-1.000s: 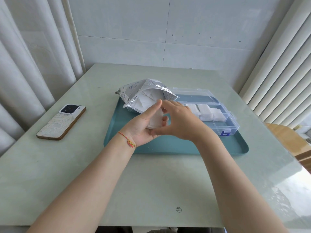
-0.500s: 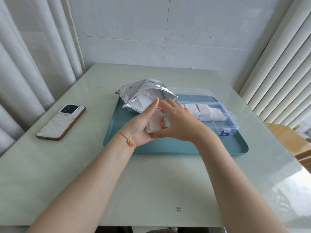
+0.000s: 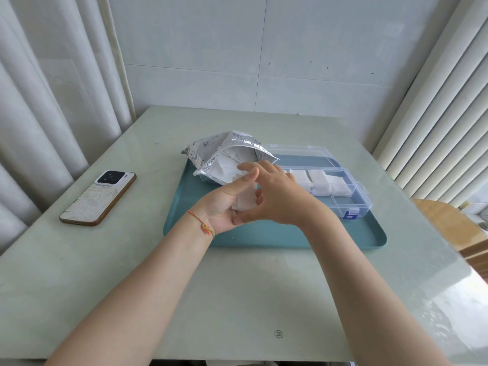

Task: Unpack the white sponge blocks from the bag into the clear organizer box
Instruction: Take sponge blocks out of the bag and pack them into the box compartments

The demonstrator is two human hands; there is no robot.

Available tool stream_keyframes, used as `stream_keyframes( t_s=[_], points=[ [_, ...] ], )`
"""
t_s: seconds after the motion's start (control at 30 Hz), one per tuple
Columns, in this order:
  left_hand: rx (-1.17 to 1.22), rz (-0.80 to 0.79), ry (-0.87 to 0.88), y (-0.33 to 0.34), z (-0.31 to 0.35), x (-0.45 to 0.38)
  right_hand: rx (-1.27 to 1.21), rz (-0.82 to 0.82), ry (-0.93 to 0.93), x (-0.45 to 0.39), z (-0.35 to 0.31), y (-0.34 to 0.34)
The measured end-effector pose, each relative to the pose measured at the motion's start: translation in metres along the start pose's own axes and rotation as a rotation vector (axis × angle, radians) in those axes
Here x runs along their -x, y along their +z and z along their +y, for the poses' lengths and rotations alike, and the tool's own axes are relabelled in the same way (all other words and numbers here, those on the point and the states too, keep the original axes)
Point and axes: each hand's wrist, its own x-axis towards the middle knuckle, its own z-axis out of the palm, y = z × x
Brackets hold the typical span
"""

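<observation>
Hands meet over the teal tray (image 3: 184, 228): left hand (image 3: 224, 207) cups a white sponge block (image 3: 245, 199), right hand (image 3: 280, 199) apparently pinching its edge. Behind, the foil bag (image 3: 211, 154) lies open; the clear organizer box (image 3: 343, 191), at the tray's right side, holds more blocks.

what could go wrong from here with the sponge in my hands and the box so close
1. The sponge block is pinched between left hand and right hand above the teal tray; a loose handover could drop it outside the organizer box.
2. The foil bag lies open with blocks at its mouth, close behind both hands; a brush could spill them.
3. White crumbs already lie on the tray, so squeezing may shed more.
</observation>
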Motion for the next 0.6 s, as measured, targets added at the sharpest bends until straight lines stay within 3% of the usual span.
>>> stream_keyframes(
  t_s=[0.13,0.23,0.4,0.6],
  points=[
    [-0.125,-0.015,0.005,0.010,0.003,0.003,0.040,0.047,0.007,-0.004,0.000,-0.002],
    [-0.131,-0.040,-0.001,0.015,0.006,-0.001,0.002,-0.029,0.029,-0.003,0.002,-0.014],
    [-0.174,-0.118,0.051,0.023,0.015,-0.014,-0.281,-0.119,0.054,0.007,0.017,-0.052],
    [-0.292,-0.260,0.050,0.040,0.016,-0.045,-0.452,-0.049,0.154,0.012,0.047,-0.077]
  ],
)
